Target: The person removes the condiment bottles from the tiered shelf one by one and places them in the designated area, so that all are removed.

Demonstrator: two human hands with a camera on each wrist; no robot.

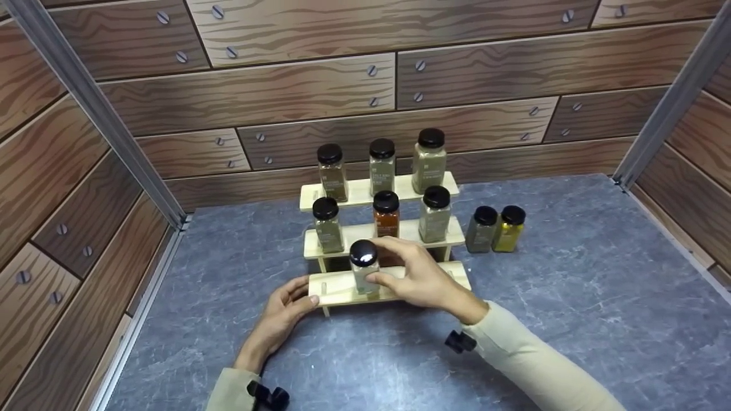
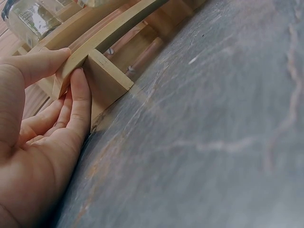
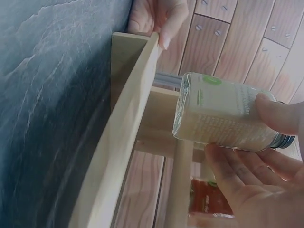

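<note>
My right hand (image 1: 420, 277) grips a glass spice jar (image 1: 364, 278) with a black lid and pale contents, thumb on one side and fingers on the other. The jar is upright over the lowest tier of a light wooden stepped rack (image 1: 337, 288); in the right wrist view, a gap shows between the jar's base (image 3: 180, 107) and the board. At the left end of that lowest board, my left hand (image 1: 280, 317) pinches the wood, thumb on top and fingers beneath. The left wrist view shows this pinch close beside the board's support leg (image 2: 108, 76).
On the middle tier stand a green-grey jar (image 1: 328, 228), an orange-red jar (image 1: 386, 220) and a pale jar (image 1: 435, 220). The top tier holds a brown jar (image 1: 333, 177) and two greenish jars. Right of the rack, a dark grey jar (image 1: 481, 231) and yellow jar (image 1: 508, 231) stand together.
</note>
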